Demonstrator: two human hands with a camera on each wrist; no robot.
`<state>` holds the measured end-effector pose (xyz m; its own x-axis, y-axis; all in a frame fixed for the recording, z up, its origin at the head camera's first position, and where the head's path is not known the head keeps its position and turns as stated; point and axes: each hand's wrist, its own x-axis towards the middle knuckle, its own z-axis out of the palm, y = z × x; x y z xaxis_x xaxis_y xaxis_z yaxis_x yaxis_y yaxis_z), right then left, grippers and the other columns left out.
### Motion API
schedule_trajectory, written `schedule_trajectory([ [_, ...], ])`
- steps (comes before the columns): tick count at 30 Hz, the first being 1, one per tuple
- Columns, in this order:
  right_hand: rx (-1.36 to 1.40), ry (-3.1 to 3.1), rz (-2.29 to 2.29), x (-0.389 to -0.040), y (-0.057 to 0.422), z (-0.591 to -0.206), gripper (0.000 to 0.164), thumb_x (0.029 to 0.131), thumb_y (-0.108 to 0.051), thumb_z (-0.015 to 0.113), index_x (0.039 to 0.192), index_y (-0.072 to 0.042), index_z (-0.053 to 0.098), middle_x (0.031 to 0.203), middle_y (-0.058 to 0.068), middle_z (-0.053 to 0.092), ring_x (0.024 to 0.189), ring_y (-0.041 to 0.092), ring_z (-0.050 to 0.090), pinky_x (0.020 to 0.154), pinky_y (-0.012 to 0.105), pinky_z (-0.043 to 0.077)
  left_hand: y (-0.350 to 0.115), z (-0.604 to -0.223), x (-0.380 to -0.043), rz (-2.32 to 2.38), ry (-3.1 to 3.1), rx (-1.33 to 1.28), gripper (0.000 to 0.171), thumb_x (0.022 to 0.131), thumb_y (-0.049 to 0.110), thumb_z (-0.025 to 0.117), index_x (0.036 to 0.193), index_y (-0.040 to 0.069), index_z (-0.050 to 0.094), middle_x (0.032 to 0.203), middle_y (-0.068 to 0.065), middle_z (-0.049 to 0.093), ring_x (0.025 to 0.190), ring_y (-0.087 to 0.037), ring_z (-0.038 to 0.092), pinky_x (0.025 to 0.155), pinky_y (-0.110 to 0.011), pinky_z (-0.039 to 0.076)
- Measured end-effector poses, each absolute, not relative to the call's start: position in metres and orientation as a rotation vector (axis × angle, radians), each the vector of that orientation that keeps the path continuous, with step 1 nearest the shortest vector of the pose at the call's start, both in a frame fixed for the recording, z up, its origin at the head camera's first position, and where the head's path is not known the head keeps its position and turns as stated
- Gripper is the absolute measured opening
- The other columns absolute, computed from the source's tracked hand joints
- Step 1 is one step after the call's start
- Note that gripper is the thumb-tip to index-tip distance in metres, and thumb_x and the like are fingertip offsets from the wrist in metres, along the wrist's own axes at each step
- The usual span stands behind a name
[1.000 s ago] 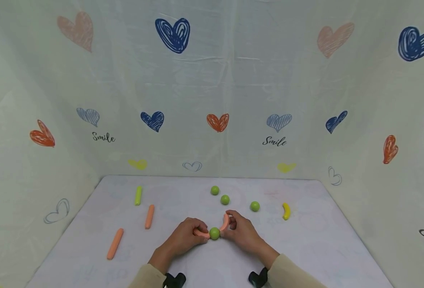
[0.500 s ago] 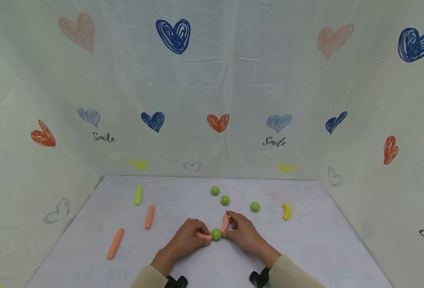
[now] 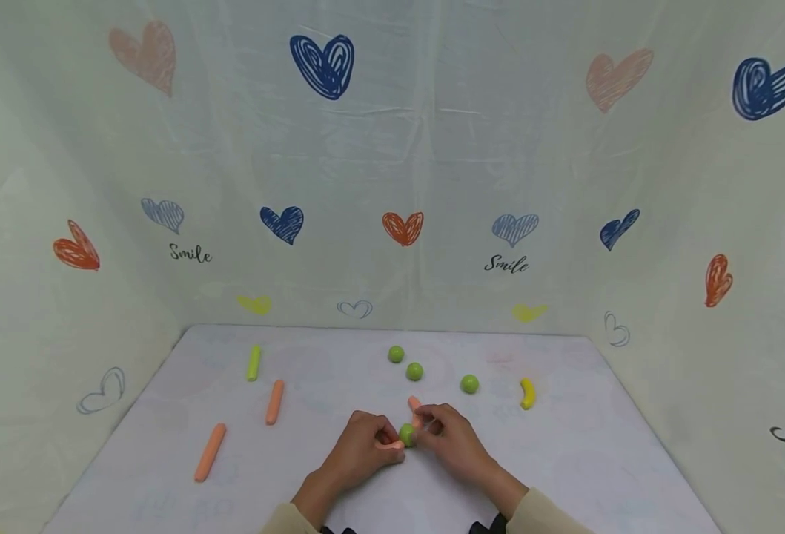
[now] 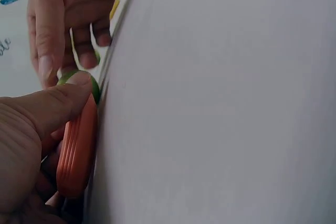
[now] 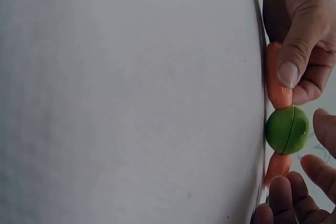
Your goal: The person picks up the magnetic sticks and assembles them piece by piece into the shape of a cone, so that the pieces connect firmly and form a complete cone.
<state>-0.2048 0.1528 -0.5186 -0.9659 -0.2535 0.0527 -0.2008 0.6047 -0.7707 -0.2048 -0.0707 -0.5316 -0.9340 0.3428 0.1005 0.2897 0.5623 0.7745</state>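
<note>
Between thumb and fingers my left hand point(image 3: 364, 448) pinches a curved orange toy rod point(image 4: 77, 153), ridged along its side. The rod's end touches a green ball point(image 5: 283, 130) with a seam round it. A second orange rod point(image 5: 278, 167) meets the ball's opposite side; in the head view its upper end point(image 3: 414, 403) shows beyond my right hand point(image 3: 454, 445). In the right wrist view, the right hand's fingers point(image 5: 281, 198) are spread around this second rod and the ball, gripping neither. Part of the second rod is hidden by those fingers.
Two straight orange rods point(image 3: 210, 453) point(image 3: 275, 402) and a yellow-green rod point(image 3: 253, 363) lie on the left. Behind the hands are several green balls point(image 3: 415, 371). A curved yellow rod point(image 3: 528, 394) lies at the right. A heart-printed curtain point(image 3: 459, 163) rises behind the white table point(image 3: 605, 445).
My right hand has let go of the second orange rod, which now leans left at its top. The left hand, its rod and the ball have shifted slightly right.
</note>
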Motion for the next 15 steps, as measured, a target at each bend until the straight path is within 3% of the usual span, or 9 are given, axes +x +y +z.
schedule_trajectory([
  [6, -0.489, 2.783, -1.291, -0.2, 0.148, -0.518, 0.034, 0.09, -0.03, 0.084, 0.117, -0.012, 0.076, 0.1, -0.004, 0.06, 0.09, 0.009, 0.057, 0.078, 0.023, 0.047, -0.069, -0.526, -0.194, 1.306, 2.72, 0.593, 0.018, 0.087, 0.041, 0.087, 0.089, 0.026, 0.075, 0.085, 0.019, 0.065, 0.1, -0.008, 0.051, 0.084, -0.03, 0.045],
  [11, -0.507, 2.788, -1.298, -0.199, 0.151, -0.52, 0.026, 0.092, -0.025, 0.082, 0.115, -0.014, 0.076, 0.1, -0.006, 0.06, 0.089, 0.008, 0.057, 0.078, 0.022, 0.047, -0.075, -0.524, -0.188, 1.299, 2.721, 0.595, 0.021, 0.091, 0.047, 0.081, 0.089, 0.026, 0.077, 0.088, 0.016, 0.066, 0.097, -0.007, 0.052, 0.081, -0.027, 0.046],
  [15, -0.512, 2.782, -1.287, -0.199, 0.154, -0.522, 0.026, 0.094, -0.027, 0.081, 0.117, -0.016, 0.076, 0.102, -0.007, 0.061, 0.089, 0.005, 0.056, 0.078, 0.022, 0.048, -0.077, -0.523, -0.185, 1.265, 2.718, 0.666, 0.015, 0.09, 0.042, 0.083, 0.086, 0.028, 0.079, 0.086, 0.019, 0.065, 0.097, -0.006, 0.05, 0.082, -0.027, 0.046],
])
